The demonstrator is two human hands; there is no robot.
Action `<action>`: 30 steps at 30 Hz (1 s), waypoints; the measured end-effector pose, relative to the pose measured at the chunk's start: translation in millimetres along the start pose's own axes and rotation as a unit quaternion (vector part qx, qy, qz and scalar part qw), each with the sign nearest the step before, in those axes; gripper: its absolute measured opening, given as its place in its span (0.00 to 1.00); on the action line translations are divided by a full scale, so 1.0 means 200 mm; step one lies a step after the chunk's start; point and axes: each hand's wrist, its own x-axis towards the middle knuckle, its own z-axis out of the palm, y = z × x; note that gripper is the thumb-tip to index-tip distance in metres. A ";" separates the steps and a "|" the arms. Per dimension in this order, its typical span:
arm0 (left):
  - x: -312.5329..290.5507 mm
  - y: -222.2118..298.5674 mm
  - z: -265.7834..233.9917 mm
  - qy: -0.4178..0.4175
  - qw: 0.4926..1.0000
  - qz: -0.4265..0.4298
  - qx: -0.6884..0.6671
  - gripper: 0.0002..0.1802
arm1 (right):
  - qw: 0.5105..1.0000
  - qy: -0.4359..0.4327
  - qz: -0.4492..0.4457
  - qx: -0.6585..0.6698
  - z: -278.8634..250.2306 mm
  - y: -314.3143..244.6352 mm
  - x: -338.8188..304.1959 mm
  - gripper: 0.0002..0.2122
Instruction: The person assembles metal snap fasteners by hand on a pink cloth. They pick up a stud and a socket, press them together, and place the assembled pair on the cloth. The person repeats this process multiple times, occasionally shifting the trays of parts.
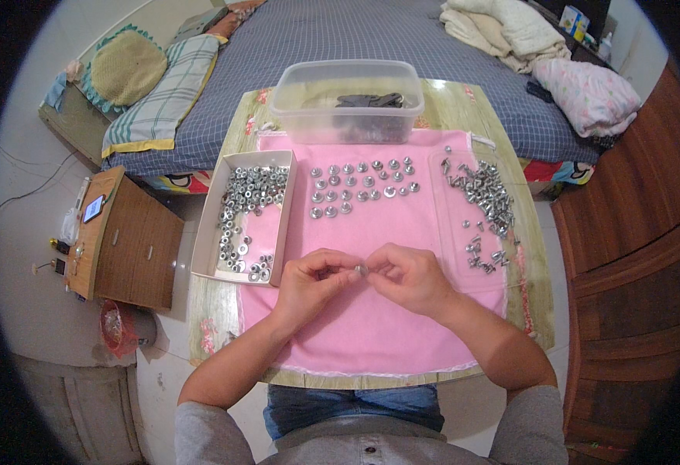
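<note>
Over the pink cloth (379,325), my left hand (313,280) and my right hand (411,280) meet fingertip to fingertip. Both are closed in a pinch around a small silver metal fastener (361,270), whose exact shape the fingers partly cover. Beyond them, several silver fasteners with wide round bases (348,180) stand in loose rows. To the left is a white open box (200,252) with many flanged metal nuts or sleeves (255,186). Small silver screws (495,201) lie heaped and scattered on a clear shallow plastic tray or lid (444,256) to the right.
A clear plastic tub (301,124) with dark items inside stands at the table's far edge. Behind it is a bed with a blue checked cover (340,31). A wooden cabinet (142,248) and a red-lined bin (115,325) are at left; a brown wooden door (634,271) is at right.
</note>
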 end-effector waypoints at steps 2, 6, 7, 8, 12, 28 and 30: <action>0.00 0.00 0.00 0.005 1.000 -0.011 -0.003 0.10 | 0.999 0.014 -0.025 -0.025 0.00 0.00 0.00 0.06; 0.00 0.03 0.02 0.016 0.999 -0.030 -0.015 0.09 | 0.988 0.041 -0.104 -0.109 0.00 0.00 0.00 0.06; -0.01 0.03 0.02 0.017 0.999 -0.032 -0.016 0.08 | 0.982 0.046 -0.130 -0.127 -0.01 0.00 0.01 0.06; -0.01 0.03 0.01 0.017 0.999 -0.035 -0.018 0.08 | 0.976 0.051 -0.155 -0.144 -0.01 0.00 0.01 0.06; -0.01 0.02 0.01 0.016 0.999 -0.034 -0.011 0.08 | 0.967 0.037 -0.180 -0.177 -0.02 -0.01 0.01 0.06; 0.01 0.03 -0.02 0.000 0.995 -0.092 -0.046 0.08 | 0.999 0.006 0.028 0.031 0.00 -0.04 0.00 0.06; 0.01 0.03 -0.01 0.000 0.996 -0.077 -0.047 0.08 | 0.999 0.008 0.025 0.042 0.00 -0.01 0.00 0.05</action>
